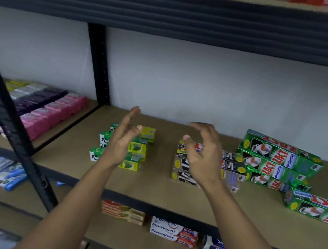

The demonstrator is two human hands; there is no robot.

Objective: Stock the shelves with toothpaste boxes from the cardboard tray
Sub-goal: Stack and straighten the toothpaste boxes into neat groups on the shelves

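A dark metal rack stands against a pale wall, and its wooden shelf (156, 188) crosses the middle of the frame. On it lie three groups of toothpaste boxes: small green-and-yellow boxes (137, 150) left of centre, black-and-white boxes (181, 166) at centre, and long green boxes (276, 159) stacked askew at the right. More toothpaste boxes (167, 230) sit on the shelf below, and pink packets (55, 113) fill the bay at the left.

The left hand (123, 139) hovers in front of the green-and-yellow boxes, its fingers (132, 115) straight and close together, holding nothing. The right hand (202, 157) hangs over the black-and-white boxes, its fingers (200, 127) loosely curled and spread, also empty. The cardboard tray cannot be made out with any certainty.

With both hands empty, the step in hand seems to be fetching another box. It would go well if each box is laid flat, print forward, flush against its own kind. The bare strip between the two hands looks like the readiest room, and the leaning green stack would want squaring first so nothing slides off.
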